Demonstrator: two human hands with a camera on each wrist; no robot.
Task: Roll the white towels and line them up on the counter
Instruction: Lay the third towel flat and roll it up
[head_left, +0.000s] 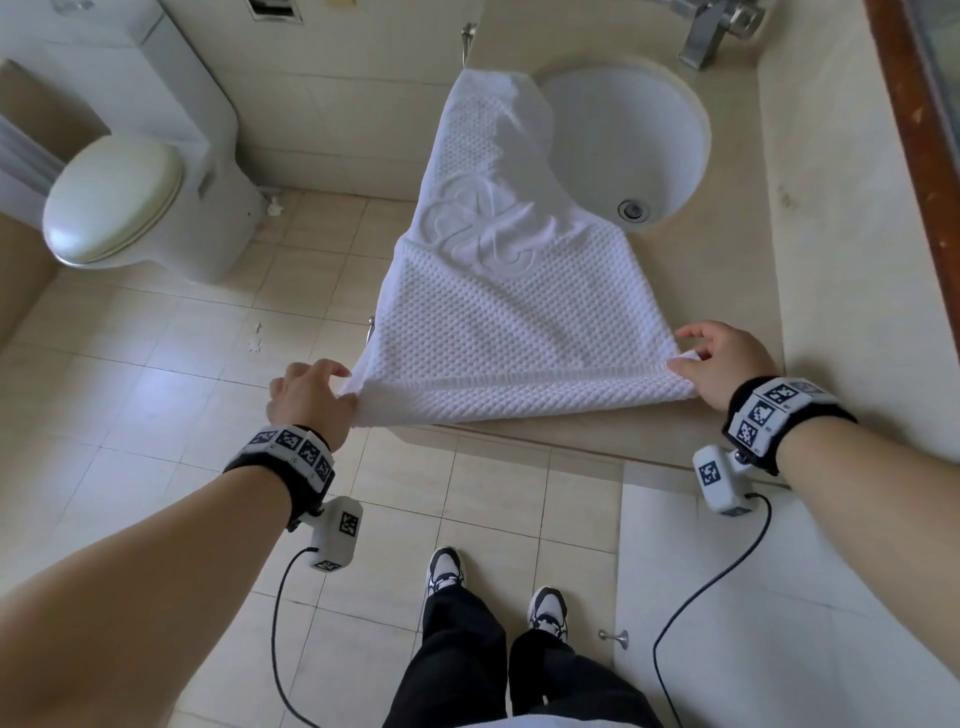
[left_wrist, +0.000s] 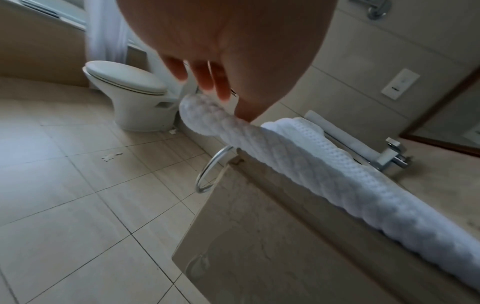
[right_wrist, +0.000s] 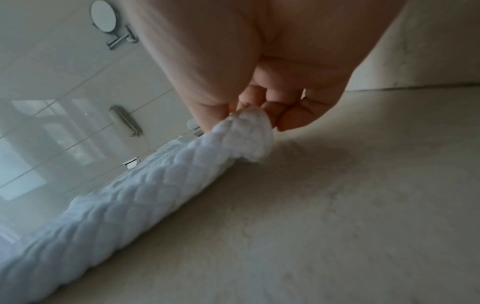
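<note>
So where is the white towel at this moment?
In the head view the white towel lies on the counter left of the sink, its near edge pinched by left hand and right hand.

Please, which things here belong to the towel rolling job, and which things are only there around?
For the job:
towel, its near edge rolled
left hand, pinching one end
right hand, pinching the other end
counter

Only around:
sink
tap
toilet
towel ring
</note>
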